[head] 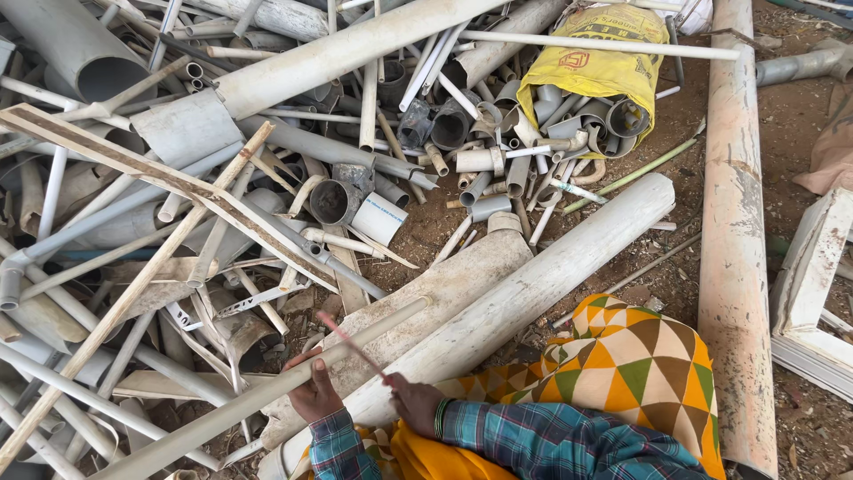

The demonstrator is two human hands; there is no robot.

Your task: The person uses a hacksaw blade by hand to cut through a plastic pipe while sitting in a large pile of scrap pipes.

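My left hand [313, 391] is closed over a long thin grey pipe [222, 411] that runs from the lower left up to the middle of the pile. Just to its right, my right hand [416, 402] grips a thin pinkish rod [351, 345]. The rod slants up and left across the pipe and is blurred. Both hands sit above two thick, dirty white pipes [533, 284] lying side by side. Plaid sleeves cover my forearms.
A large heap of grey and white pipe offcuts, fittings and wooden slats [178, 182] fills the left and top. A yellow sack [595, 62] holds pipe pieces. A long thick pipe [736, 231] and a white frame [813, 276] lie at right on dirt. Patterned orange-green cloth [631, 356] covers my lap.
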